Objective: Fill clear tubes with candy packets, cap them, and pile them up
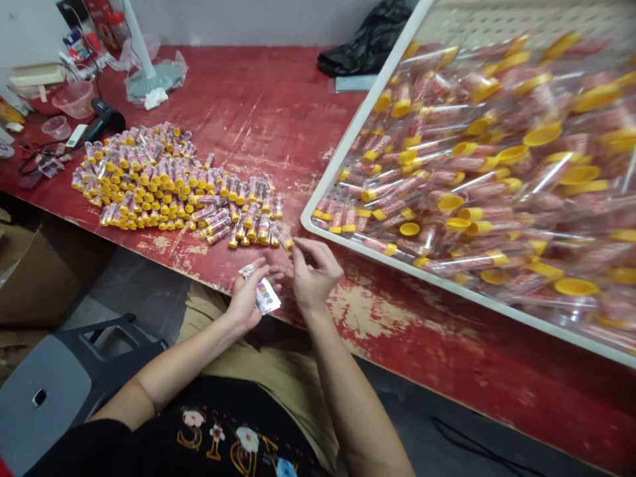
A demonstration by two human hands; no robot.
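Observation:
My left hand is closed on a small stack of printed paper slips at the near edge of the red table. My right hand pinches a small clear tube with a yellow cap, just beside the near right end of a large heap of the same yellow-capped tubes. Both hands are close together, almost touching. To the right stands a big white-rimmed tray filled with many more clear tubes and loose yellow caps.
A black bag lies at the back of the table. At the far left are plastic cups, a black tool with cables and a white stand base. A grey chair and a cardboard box sit lower left.

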